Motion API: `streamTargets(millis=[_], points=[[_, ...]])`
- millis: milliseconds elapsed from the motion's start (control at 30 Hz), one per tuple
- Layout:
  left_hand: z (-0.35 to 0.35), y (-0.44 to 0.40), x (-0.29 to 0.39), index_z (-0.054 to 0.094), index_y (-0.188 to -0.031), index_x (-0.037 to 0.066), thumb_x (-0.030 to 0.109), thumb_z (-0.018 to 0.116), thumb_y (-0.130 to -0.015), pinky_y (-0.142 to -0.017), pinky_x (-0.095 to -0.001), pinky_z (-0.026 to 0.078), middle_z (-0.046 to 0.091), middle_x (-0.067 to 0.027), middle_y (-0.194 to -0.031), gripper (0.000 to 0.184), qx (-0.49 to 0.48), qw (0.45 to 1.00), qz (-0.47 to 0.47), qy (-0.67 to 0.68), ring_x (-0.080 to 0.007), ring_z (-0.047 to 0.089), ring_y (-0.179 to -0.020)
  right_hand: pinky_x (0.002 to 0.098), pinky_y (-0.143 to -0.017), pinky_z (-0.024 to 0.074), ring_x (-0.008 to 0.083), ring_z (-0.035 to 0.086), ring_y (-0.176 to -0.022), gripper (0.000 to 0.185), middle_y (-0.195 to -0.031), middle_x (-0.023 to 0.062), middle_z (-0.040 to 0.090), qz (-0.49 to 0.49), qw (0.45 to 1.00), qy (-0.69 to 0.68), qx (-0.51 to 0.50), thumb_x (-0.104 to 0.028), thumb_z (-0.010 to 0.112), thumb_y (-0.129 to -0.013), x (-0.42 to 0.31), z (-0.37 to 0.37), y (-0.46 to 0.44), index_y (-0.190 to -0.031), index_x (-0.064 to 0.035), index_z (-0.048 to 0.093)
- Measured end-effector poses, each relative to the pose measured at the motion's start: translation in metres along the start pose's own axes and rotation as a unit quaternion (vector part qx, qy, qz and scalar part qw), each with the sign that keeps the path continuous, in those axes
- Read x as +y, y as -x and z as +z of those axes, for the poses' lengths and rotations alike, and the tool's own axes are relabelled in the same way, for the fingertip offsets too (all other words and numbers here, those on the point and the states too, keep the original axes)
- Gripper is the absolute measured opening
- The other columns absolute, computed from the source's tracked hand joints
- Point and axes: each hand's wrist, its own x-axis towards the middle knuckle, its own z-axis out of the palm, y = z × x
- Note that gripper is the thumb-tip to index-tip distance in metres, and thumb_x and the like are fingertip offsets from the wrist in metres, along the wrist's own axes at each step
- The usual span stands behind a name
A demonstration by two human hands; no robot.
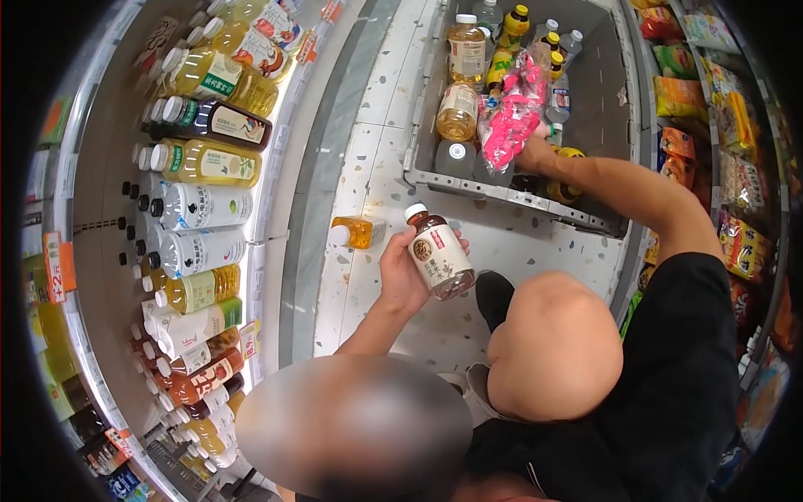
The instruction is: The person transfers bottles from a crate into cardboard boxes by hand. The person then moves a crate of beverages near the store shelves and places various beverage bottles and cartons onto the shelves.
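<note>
A drink bottle (440, 255) with dark brown contents, a white cap and a cream label is in my left hand (405, 269), tilted above the floor. My fingers are wrapped round its body. My right hand (535, 153) reaches down into the grey crate (519, 194), beside crumpled pink-and-clear plastic wrap (517, 113) and near a green-capped bottle. Its fingers are largely hidden, so its grip does not show. Around it in the crate stand yellow tea bottles (466, 52), yellow-capped bottles (514, 25) and clear bottles (457, 157).
An amber bottle (357, 233) lies on the speckled floor (368, 167) left of my left hand. Shelves of bottled drinks (209, 163) line the left side. Packaged snacks (740, 180) fill racks on the right. My bent knee (556, 347) is just below the crate.
</note>
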Motion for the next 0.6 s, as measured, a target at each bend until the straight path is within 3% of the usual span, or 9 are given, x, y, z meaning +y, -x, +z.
streamTargets(millis=[100,233,267,300,333,367,433,500,600], points=[[-0.002,0.000,-0.002,0.053,-0.145,-0.004,0.040,0.052,-0.106,-0.110,-0.0554,0.057,0.068,-0.0279,-0.137,0.059,-0.052,0.999,0.009,0.003,-0.0417,0.069,-0.127,0.0487,-0.096,0.0604,0.0437,0.075,-0.110,0.058,-0.117,0.0280,0.077,0.015,1.000,0.008,0.003,-0.034,0.081,-0.084,0.002,0.007,-0.005,-0.126,0.0034,0.067],[0.010,0.010,0.005,0.050,-0.149,-0.006,0.044,0.053,-0.107,-0.114,-0.0542,0.055,0.063,-0.0310,-0.145,0.065,-0.018,0.999,0.015,-0.035,-0.0427,0.066,-0.132,0.0466,-0.101,0.0590,0.0443,0.074,-0.116,0.071,-0.123,0.0297,0.075,0.038,0.999,0.008,0.012,-0.033,0.084,-0.083,0.004,0.007,-0.010,-0.137,0.0065,0.060],[0.011,0.012,0.006,0.050,-0.148,-0.007,0.047,0.053,-0.108,-0.113,-0.0538,0.056,0.062,-0.0324,-0.147,0.067,-0.023,0.999,0.020,-0.030,-0.0434,0.067,-0.130,0.0440,-0.093,0.0616,0.0390,0.077,-0.107,0.053,-0.120,0.0261,0.076,-0.064,0.985,0.074,0.142,-0.032,0.083,-0.083,0.007,0.003,-0.011,-0.120,0.0039,0.072],[0.011,0.014,0.008,0.050,-0.148,-0.007,0.047,0.053,-0.108,-0.113,-0.0538,0.056,0.062,-0.0324,-0.147,0.067,-0.029,0.999,0.020,-0.026,-0.0434,0.067,-0.130,0.0440,-0.093,0.0616,0.0390,0.077,-0.107,0.053,-0.120,0.0261,0.076,-0.062,0.985,0.081,0.141,-0.032,0.083,-0.083,-0.014,-0.049,0.001,-0.120,0.0039,0.072],[0.008,0.017,0.013,0.051,-0.149,-0.006,0.052,0.052,-0.108,-0.111,-0.0517,0.058,0.061,-0.0329,-0.148,0.071,-0.044,0.999,0.014,-0.008,-0.0422,0.070,-0.127,0.0433,-0.090,0.0623,0.0353,0.077,-0.104,0.056,-0.117,0.0234,0.077,0.129,0.981,-0.140,0.038,-0.031,0.083,-0.083,-0.049,-0.098,0.024,-0.126,0.0028,0.070],[0.005,0.021,0.017,0.052,-0.149,-0.005,0.058,0.051,-0.108,-0.108,-0.0497,0.061,0.060,-0.0335,-0.149,0.075,-0.059,0.998,0.006,0.010,-0.0410,0.072,-0.123,0.0427,-0.086,0.0630,0.0316,0.078,-0.101,0.060,-0.113,0.0207,0.077,0.311,0.882,-0.349,-0.063,-0.031,0.082,-0.084,-0.101,-0.142,0.052,-0.132,0.0016,0.068],[0.001,0.025,0.022,0.053,-0.149,-0.003,0.072,0.043,-0.108,-0.099,-0.0471,0.065,0.063,-0.0322,-0.145,0.086,-0.071,0.997,0.001,0.032,-0.0383,0.075,-0.117,0.0404,-0.083,0.0632,0.0258,0.076,-0.102,0.066,-0.114,0.0160,0.075,0.348,0.867,-0.355,-0.041,-0.026,0.081,-0.085,-0.084,-0.161,0.077,-0.142,-0.0005,0.062],[-0.002,0.030,0.025,0.053,-0.149,-0.003,0.082,0.040,-0.105,-0.096,-0.0461,0.066,0.066,-0.0314,-0.141,0.096,-0.074,0.997,0.002,0.027,-0.0379,0.076,-0.115,0.0404,-0.084,0.0629,0.0240,0.075,-0.104,0.072,-0.119,0.0149,0.073,0.291,0.814,-0.493,0.095,-0.024,0.081,-0.083,-0.110,-0.195,0.123,-0.147,0.0005,0.057],[0.014,0.031,0.028,0.053,-0.149,-0.003,0.087,0.042,-0.101,-0.111,-0.0507,0.058,0.067,-0.0296,-0.141,0.102,-0.098,0.994,0.017,0.048,-0.0390,0.071,-0.126,0.0373,-0.093,0.0608,0.0213,0.073,-0.110,0.072,-0.124,0.0141,0.070,0.195,0.815,-0.468,0.280,-0.022,0.080,-0.085,-0.133,-0.222,0.166,-0.147,0.0011,0.053]])
